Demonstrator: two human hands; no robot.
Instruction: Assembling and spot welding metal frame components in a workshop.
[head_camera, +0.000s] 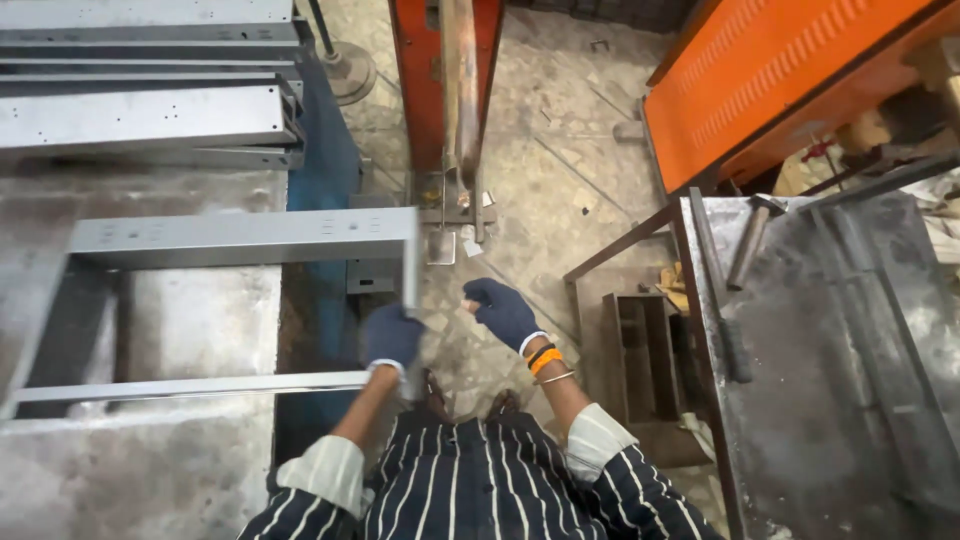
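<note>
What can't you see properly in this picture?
- Head view: the left hand grips the metal frame; motion blur smears its near corner.
- Right hand: curled, too small to tell whether it holds anything.
- The frame's far end is cut off by the picture's left edge.
- Shoes: mostly hidden by the person's striped shirt.

Stacked steel channels (150, 115) — orange machine (790, 75); hammer (748, 240)

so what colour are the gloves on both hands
Dark navy blue knit gloves on the left hand and right hand, clearest in the head view.
</note>
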